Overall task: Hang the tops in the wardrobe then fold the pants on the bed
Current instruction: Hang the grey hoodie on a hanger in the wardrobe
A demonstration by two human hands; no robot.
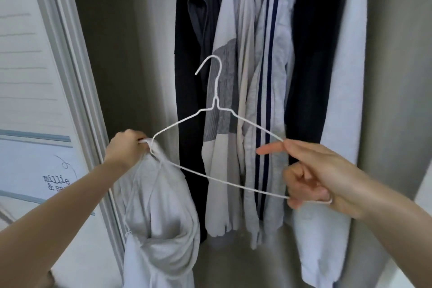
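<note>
Right hand [320, 177] fingers pinch the wire hanger's [217, 128] right end. Left hand [126, 147] clenches the hanger's left corner and the pale top [159, 206], soft, light, hanging limp. Take it at the neckline. Wardrobe garments [257, 77] hang beyond.
</note>
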